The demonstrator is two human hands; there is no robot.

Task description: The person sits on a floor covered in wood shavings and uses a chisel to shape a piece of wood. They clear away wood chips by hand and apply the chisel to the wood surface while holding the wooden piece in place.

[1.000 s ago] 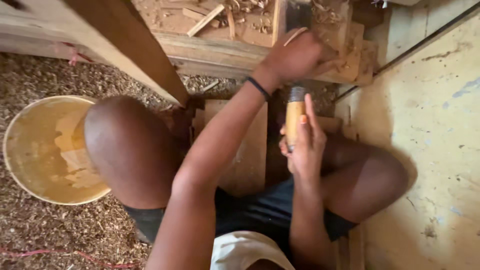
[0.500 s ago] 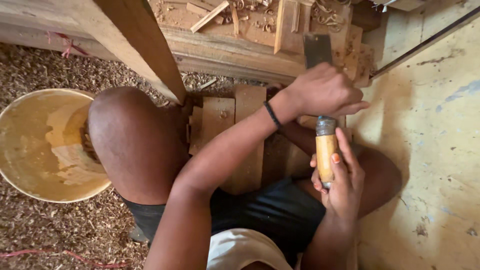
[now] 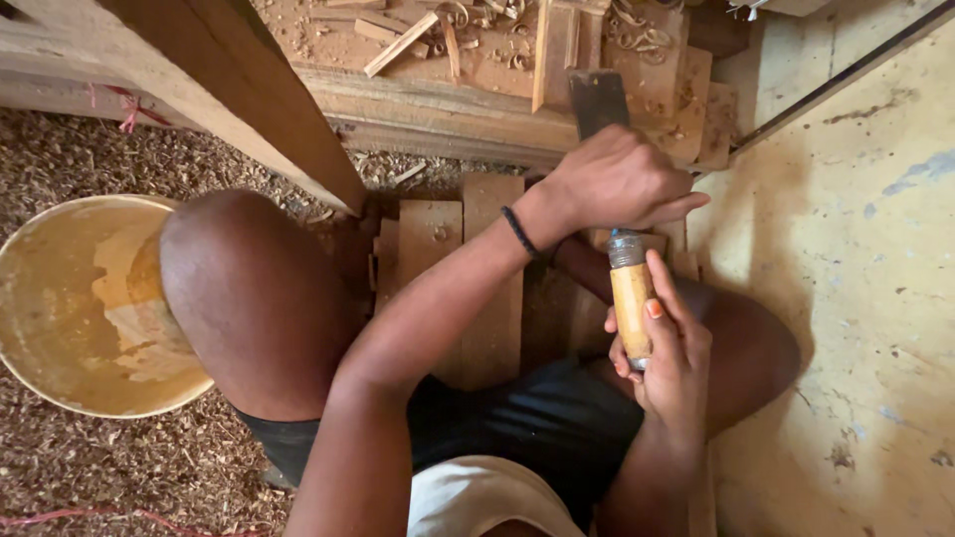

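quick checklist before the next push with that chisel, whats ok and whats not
1. Right hand wrapped around the chisel's wooden handle: ok.
2. Left hand closed over the shaft just above the handle, steadying it: ok.
3. Blade pointing away from the body, toward the wooden beam: ok.
4. Cutting edge seated on the wood: cannot tell, the tip's contact is not clear.
5. Legs out of the blade's line: ok, the left knee sits behind the blade, off to one side.
6. Plastic basin out of the way: ok, it lies beyond the left knee.
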